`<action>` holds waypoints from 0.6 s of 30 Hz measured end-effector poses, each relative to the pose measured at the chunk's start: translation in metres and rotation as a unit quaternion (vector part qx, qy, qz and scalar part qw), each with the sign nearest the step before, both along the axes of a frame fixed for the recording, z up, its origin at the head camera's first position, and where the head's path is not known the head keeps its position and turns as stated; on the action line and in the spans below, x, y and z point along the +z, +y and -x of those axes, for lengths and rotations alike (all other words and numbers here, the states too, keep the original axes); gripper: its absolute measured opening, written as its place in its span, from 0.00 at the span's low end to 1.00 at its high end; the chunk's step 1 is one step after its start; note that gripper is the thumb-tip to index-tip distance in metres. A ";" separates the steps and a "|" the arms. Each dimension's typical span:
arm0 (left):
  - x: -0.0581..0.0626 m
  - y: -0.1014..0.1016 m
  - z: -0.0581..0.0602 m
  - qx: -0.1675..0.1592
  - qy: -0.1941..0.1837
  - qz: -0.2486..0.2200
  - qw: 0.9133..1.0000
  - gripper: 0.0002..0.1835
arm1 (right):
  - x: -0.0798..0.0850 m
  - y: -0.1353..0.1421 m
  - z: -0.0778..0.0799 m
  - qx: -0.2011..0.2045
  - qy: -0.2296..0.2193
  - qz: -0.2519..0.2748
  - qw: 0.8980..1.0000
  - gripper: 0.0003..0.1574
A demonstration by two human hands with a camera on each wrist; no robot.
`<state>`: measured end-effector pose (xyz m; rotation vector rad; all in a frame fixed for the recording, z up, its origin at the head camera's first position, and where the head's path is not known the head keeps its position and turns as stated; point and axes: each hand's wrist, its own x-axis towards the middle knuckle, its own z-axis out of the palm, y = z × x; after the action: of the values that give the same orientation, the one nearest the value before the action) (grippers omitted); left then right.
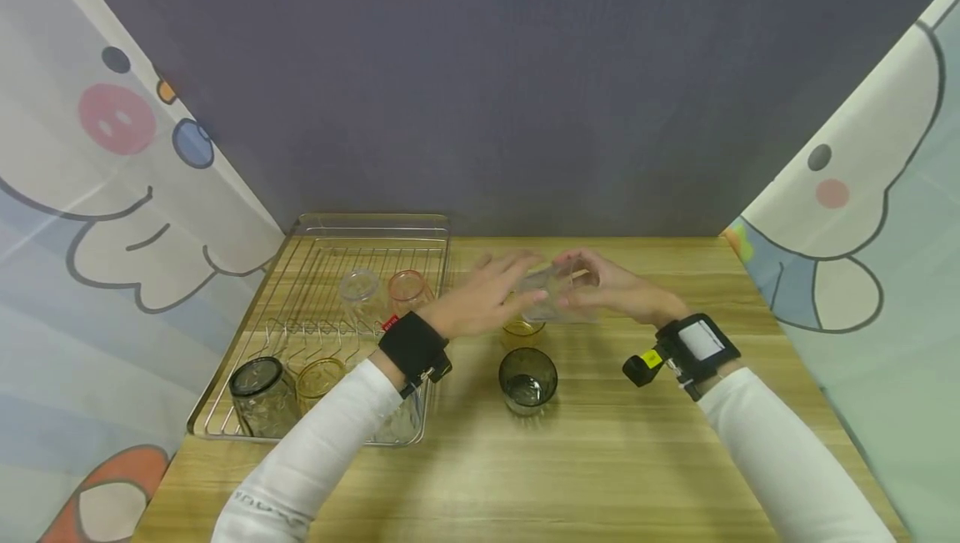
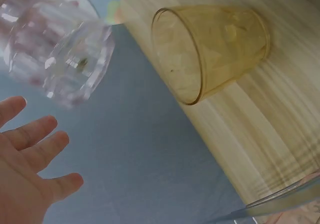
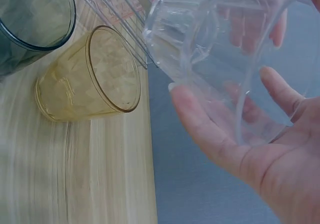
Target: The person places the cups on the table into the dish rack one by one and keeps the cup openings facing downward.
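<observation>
My right hand (image 1: pixel 618 289) grips a clear glass (image 3: pixel 200 48) tilted on its side above the table, thumb along one side and fingers round the other. The faceted base points toward my left hand (image 1: pixel 487 297), whose fingers are spread. In the left wrist view, the left fingertips (image 2: pixel 62 139) are apart from the clear glass and hold nothing. Below the hands an amber glass (image 2: pixel 215 48) stands upright on the table, its mouth up. Nearer to me is a dark grey glass (image 1: pixel 528 380), also upright.
A wire rack in a metal tray (image 1: pixel 318 224) stands on the left. It bears upturned glasses: clear (image 1: pixel 362 293), pink (image 1: pixel 408 289), dark grey (image 1: pixel 262 397) and amber (image 1: pixel 318 380). My left forearm partly covers another glass (image 1: pixel 403 418). A grey panel (image 1: pixel 510 93) rises behind the wooden table.
</observation>
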<state>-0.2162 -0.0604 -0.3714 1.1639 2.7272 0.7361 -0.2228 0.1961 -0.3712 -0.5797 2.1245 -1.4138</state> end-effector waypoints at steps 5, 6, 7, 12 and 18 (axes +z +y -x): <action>-0.006 0.004 -0.002 -0.002 -0.008 0.002 1.000 0.42 | -0.001 -0.003 -0.003 -0.007 -0.002 0.010 1.000 0.40; -0.007 0.005 -0.003 0.000 -0.010 0.001 1.000 0.40 | -0.001 -0.003 -0.004 -0.010 -0.002 0.013 1.000 0.39; -0.008 0.005 -0.003 0.001 -0.010 0.001 1.000 0.40 | -0.002 -0.004 -0.005 -0.012 -0.002 0.016 1.000 0.39; -0.013 0.005 -0.005 -0.004 -0.010 -0.015 1.000 0.37 | -0.004 -0.009 -0.008 -0.017 0.009 0.029 0.999 0.38; -0.015 0.005 -0.006 0.017 -0.049 -0.075 0.996 0.38 | -0.003 -0.016 -0.010 -0.021 0.014 0.044 0.999 0.37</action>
<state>-0.2107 -0.0558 -0.3869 1.0796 2.6553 0.9910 -0.2125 0.1800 -0.3744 -0.5943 2.1155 -1.5376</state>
